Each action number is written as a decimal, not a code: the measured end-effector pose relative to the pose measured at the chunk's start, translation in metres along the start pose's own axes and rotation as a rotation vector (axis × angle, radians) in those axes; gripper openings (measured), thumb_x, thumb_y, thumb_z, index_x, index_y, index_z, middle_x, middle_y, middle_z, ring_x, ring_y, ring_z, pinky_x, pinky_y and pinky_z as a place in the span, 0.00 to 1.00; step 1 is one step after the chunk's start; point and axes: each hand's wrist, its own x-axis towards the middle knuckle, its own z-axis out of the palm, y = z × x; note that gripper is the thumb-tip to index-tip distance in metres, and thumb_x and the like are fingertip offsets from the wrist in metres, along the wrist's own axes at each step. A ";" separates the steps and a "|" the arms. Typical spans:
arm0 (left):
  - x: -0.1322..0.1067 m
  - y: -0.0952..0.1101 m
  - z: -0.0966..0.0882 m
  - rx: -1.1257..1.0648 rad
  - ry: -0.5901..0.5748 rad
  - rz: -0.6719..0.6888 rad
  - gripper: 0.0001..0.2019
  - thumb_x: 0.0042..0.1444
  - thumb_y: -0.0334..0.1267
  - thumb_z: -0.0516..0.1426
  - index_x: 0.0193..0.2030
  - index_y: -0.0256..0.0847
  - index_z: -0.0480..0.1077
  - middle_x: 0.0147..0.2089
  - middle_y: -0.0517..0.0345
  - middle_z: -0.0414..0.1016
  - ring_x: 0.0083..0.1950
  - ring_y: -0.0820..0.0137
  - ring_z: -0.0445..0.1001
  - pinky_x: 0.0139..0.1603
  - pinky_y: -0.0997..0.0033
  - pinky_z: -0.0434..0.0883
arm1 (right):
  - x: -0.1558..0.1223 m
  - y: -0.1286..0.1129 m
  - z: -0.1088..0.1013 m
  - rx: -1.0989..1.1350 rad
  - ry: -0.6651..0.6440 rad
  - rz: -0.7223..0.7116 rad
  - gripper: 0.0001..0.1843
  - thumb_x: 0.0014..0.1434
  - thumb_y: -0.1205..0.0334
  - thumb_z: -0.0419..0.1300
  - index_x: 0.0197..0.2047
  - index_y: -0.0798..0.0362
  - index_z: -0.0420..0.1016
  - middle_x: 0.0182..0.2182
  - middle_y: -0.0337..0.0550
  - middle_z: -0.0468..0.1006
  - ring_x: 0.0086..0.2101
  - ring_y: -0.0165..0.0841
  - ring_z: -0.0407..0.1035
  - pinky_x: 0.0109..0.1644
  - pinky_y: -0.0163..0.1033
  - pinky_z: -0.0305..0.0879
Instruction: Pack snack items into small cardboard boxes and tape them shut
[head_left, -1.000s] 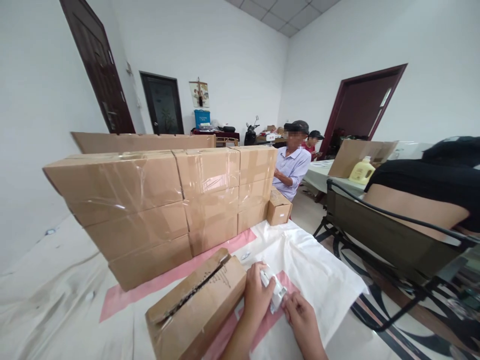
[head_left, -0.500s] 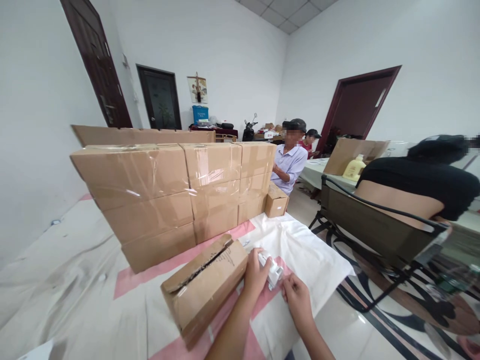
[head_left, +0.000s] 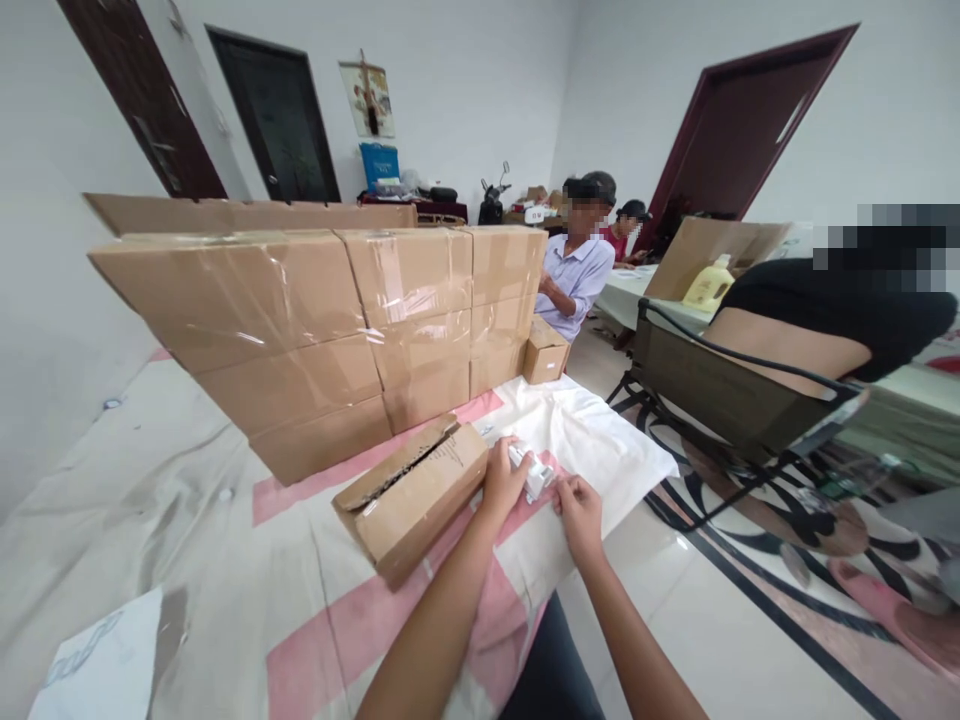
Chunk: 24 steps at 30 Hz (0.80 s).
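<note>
My left hand (head_left: pixel 502 480) is closed around a small white object (head_left: pixel 531 472), held just above the white and pink cloth (head_left: pixel 600 450). My right hand (head_left: pixel 578 506) is closed too, pinching the near end of that same white object. A long cardboard box (head_left: pixel 411 495) with a torn top seam lies just left of my left hand, touching it.
A wall of taped cardboard boxes (head_left: pixel 322 320) stands behind, with a small box (head_left: pixel 545 352) at its right end. A seated person in a light shirt (head_left: pixel 574 275) is beyond. A dark folding cart (head_left: pixel 720 385) stands to the right, a person in black (head_left: pixel 847 290) behind it.
The view has tilted down and pulled back, so my forearms show more. Both hands keep hold of the white object beside the long box.
</note>
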 end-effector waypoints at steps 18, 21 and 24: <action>0.003 -0.006 -0.001 0.005 -0.019 0.010 0.12 0.65 0.39 0.60 0.52 0.43 0.65 0.54 0.49 0.75 0.58 0.60 0.73 0.60 0.59 0.66 | 0.054 -0.029 0.011 -0.220 -0.293 0.068 0.61 0.55 0.51 0.67 0.79 0.53 0.32 0.33 0.40 0.83 0.33 0.38 0.77 0.43 0.46 0.74; 0.003 -0.006 -0.001 0.037 -0.029 0.016 0.12 0.66 0.40 0.58 0.54 0.42 0.64 0.55 0.48 0.75 0.59 0.60 0.72 0.61 0.58 0.66 | 0.060 -0.031 0.019 -0.197 -0.296 0.065 0.57 0.53 0.52 0.66 0.77 0.55 0.40 0.26 0.33 0.78 0.27 0.35 0.73 0.37 0.43 0.74; 0.002 -0.004 -0.003 0.088 -0.065 0.042 0.14 0.68 0.41 0.55 0.57 0.42 0.63 0.57 0.47 0.73 0.61 0.60 0.71 0.63 0.57 0.65 | 0.059 -0.035 0.022 -0.184 -0.299 0.050 0.55 0.53 0.53 0.64 0.76 0.56 0.42 0.22 0.27 0.73 0.23 0.33 0.70 0.35 0.42 0.73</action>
